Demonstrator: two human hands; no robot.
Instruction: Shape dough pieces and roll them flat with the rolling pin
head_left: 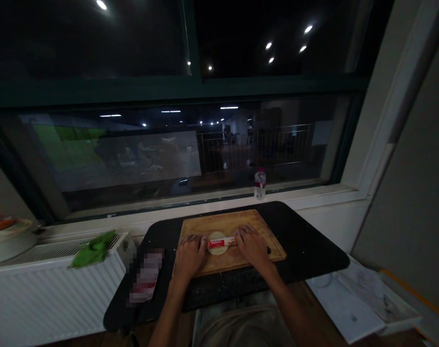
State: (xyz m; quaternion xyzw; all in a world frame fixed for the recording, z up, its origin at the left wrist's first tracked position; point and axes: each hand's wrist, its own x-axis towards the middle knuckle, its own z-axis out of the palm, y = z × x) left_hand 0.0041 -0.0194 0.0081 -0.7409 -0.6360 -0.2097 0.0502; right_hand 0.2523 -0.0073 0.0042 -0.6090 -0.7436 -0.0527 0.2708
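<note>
On a wooden cutting board (223, 219) lies a flat, pale round of dough (218, 250). Across it runs a short rolling pin (221, 242) with a red and white label around its middle. My left hand (191, 254) is closed over the pin's left end. The right end is under my right hand (251, 245), its fingers curled over it. Both ends of the pin are hidden beneath my hands. Whitish powder shows on my right fingers.
The board rests on a black table (309, 241) with light specks on it. A blurred-out packet (147, 277) lies at left. A plastic bottle (260, 184) stands on the windowsill. A green cloth (94, 249) drapes over the radiator (56, 294); a white box (346, 299) is at lower right.
</note>
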